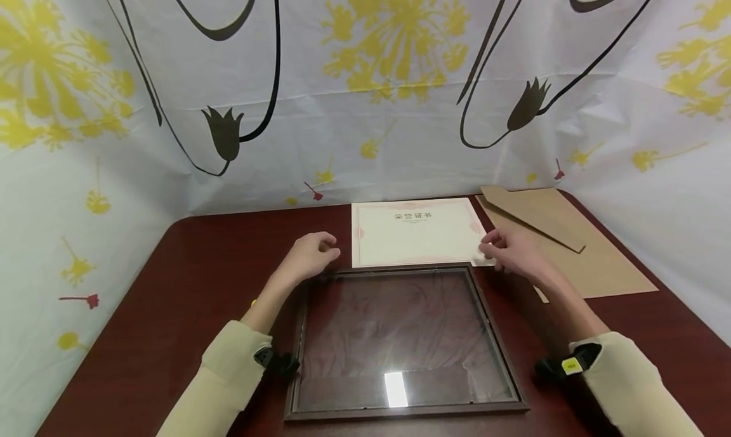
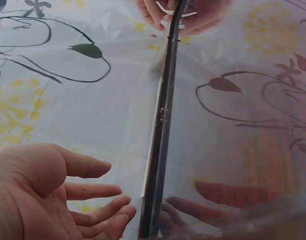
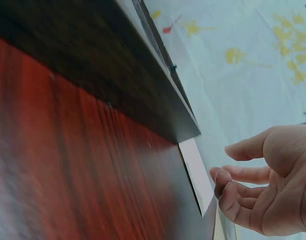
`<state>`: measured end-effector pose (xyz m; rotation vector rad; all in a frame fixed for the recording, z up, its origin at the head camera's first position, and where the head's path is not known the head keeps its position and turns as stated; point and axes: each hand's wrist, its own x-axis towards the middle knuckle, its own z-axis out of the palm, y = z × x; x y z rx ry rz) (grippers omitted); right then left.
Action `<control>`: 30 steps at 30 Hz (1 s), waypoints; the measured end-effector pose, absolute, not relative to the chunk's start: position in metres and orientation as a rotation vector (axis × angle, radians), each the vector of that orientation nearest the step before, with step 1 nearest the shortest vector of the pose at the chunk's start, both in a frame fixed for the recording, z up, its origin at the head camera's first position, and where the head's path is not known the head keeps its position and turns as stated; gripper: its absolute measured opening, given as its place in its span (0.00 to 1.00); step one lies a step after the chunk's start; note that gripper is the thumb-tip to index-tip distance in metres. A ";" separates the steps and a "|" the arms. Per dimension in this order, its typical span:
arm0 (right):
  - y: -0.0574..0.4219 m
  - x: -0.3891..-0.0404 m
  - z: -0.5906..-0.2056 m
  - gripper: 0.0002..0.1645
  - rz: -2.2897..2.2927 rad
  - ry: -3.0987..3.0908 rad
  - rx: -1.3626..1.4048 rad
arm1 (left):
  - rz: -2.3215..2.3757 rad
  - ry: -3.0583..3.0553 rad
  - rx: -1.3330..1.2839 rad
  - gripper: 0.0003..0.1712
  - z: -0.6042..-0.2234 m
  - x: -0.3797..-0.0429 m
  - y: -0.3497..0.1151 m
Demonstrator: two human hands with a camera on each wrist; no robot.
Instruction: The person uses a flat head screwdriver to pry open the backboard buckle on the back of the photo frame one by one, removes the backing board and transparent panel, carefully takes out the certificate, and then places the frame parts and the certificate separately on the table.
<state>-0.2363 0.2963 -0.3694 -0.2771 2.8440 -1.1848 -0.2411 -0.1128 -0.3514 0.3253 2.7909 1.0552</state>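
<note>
A dark picture frame [image 1: 411, 413] with a clear pane lies flat on the table. Just behind it is a cream certificate [image 1: 419, 240] with a pink border and Chinese characters. My left hand [image 1: 311, 256] hovers by the frame's far left corner; in the left wrist view its fingers [image 2: 95, 191] are loosely extended, apart from the frame edge, holding nothing. The right hand [image 1: 514, 253] is at the certificate's near right corner. In the right wrist view its thumb stands apart from the loosely bent fingers [image 3: 242, 200], beside the white paper edge [image 3: 196, 167]; whether they touch it is unclear.
A brown kraft envelope [image 1: 605, 269] lies at the right of the dark red table [image 1: 188, 297], with a folded brown strip [image 1: 525, 215] over it. A patterned white cloth [image 1: 365, 145] hangs round the table's back and sides.
</note>
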 end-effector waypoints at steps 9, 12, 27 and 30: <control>0.274 -0.221 -0.365 0.16 -1.185 2.688 -0.373 | 1.002 2.875 0.261 0.23 -0.356 -0.216 -0.131; 0.269 -0.217 -0.363 0.16 -1.153 2.686 -0.419 | 0.982 2.895 0.254 0.24 -0.360 -0.209 -0.137; 0.273 -0.217 -0.370 0.16 -1.034 2.644 -0.383 | 0.902 2.845 0.250 0.33 -0.374 -0.182 -0.152; 0.273 -0.219 -0.371 0.16 -1.002 2.623 -0.388 | 0.898 2.841 0.242 0.32 -0.375 -0.179 -0.153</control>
